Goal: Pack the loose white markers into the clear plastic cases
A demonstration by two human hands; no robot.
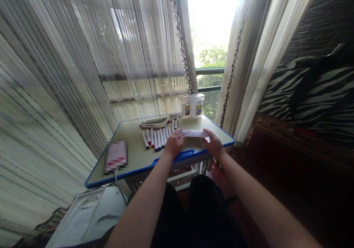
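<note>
Between my two hands is a flat, clear plastic piece, perhaps a lid, held level above the desk. My left hand grips its left end, and my right hand has its right end between thumb and fingers. Just left of my left hand, several white markers with coloured caps lie side by side in a row. Behind them are some loose grey and brown pencil-like sticks. Two clear plastic containers with yellow labels stand at the back right of the desk.
The desk has a pale top and a blue edge. A blurred-out phone-like device with a cable lies at its left. A white cabinet stands at lower left. Striped curtains hang behind the desk, beside a bright window.
</note>
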